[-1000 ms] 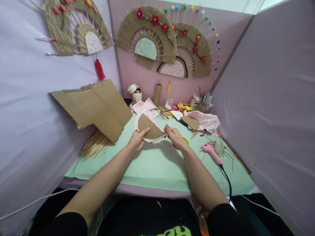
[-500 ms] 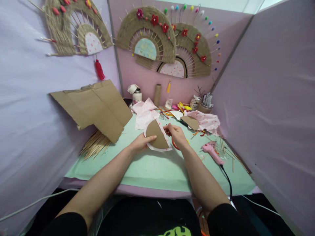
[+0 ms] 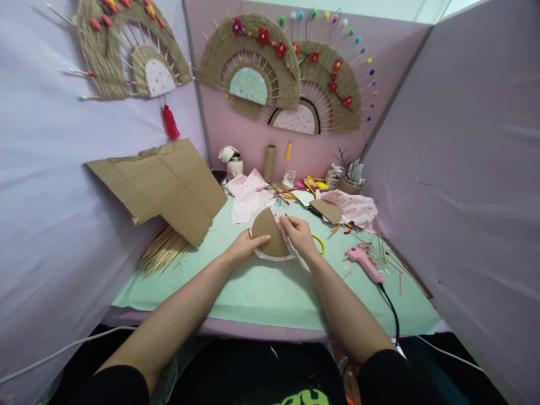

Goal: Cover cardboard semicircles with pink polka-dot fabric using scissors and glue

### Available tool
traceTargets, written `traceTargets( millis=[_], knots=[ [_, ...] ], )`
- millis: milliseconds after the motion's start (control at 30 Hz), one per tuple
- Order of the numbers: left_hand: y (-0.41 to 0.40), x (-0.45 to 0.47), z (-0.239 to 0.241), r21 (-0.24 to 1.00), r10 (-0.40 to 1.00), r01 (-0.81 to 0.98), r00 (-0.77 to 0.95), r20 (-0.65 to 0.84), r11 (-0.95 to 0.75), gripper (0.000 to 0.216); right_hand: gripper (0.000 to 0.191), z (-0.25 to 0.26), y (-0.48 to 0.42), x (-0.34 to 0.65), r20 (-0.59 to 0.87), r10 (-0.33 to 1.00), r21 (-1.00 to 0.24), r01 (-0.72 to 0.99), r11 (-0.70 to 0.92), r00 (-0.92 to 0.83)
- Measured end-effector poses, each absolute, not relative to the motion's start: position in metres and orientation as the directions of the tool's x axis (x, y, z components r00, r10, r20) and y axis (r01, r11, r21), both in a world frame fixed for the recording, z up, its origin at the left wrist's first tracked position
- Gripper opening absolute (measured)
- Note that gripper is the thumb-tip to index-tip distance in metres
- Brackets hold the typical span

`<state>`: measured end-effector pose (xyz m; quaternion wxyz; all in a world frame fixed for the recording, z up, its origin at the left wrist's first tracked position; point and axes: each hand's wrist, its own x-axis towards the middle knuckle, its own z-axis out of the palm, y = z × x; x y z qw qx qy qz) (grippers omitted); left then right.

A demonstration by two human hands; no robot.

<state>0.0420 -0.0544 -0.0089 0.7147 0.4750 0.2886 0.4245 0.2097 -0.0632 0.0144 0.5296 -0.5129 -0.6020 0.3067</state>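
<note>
The left hand rests on the green table and its fingers press down on a brown cardboard half circle. The half circle lies in the middle of the table on a piece of white cloth with small dots, and the cloth peeks out around its edge. The right hand is on the other side of the half circle, and its fingers pinch the cloth edge there, though it is hard to see just how tight they hold. Just beside the right hand lie scissors with a yellow handle. A pink glue gun lies near the right side of the table, and its black cord runs off the front edge. More dotted cloth lies behind the half circle, and another piece lies to the right with a second brown cardboard shape on it. A big sheet of brown cardboard leans on the left wall, and a pile of thin wooden sticks lies under it. Three woven fans with red flowers hang on the walls, and one is right in front.
</note>
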Motion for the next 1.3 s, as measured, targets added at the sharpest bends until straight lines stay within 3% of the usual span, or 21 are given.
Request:
traceTargets(
  millis=[133,300,467,700,933,1133,1233,1300],
  knots=[
    [-0.053,0.042,-0.012,0.928,0.880,-0.323,0.475,-0.011,0.186,0.050,0.037,0.016,-0.063,0.211,0.317,0.945,-0.912,0.296,0.283,0.073],
    [-0.056,0.040,-0.014,0.946,0.819,-0.252,0.573,-0.024,0.203,0.050,0.045,0.017,-0.061,0.215,0.285,0.956,-0.952,0.131,0.275,0.065],
    [-0.058,0.039,-0.013,0.965,0.793,-0.189,0.608,-0.032,0.183,0.046,0.035,0.014,-0.061,0.213,0.336,0.935,-0.929,0.202,0.309,0.114],
    [-0.056,0.039,-0.017,0.970,0.759,-0.158,0.650,-0.041,0.187,0.043,0.042,0.015,-0.063,0.215,0.343,0.933,-0.932,0.165,0.323,0.107],
    [-0.057,0.039,-0.015,0.967,0.775,-0.185,0.632,-0.021,0.177,0.041,0.050,0.012,-0.060,0.214,0.274,0.955,-0.948,0.198,0.248,0.113],
    [-0.056,0.040,-0.014,0.963,0.821,-0.210,0.570,-0.020,0.169,0.045,0.050,0.010,-0.060,0.214,0.305,0.948,-0.925,0.262,0.274,0.086],
    [-0.055,0.040,-0.012,0.947,0.856,-0.264,0.517,-0.019,0.180,0.049,0.045,0.006,-0.057,0.214,0.277,0.959,-0.931,0.262,0.254,0.056],
    [-0.054,0.040,-0.009,0.929,0.876,-0.310,0.481,-0.032,0.204,0.051,0.037,0.008,-0.056,0.213,0.336,0.938,-0.913,0.273,0.303,0.083]
  ],
)
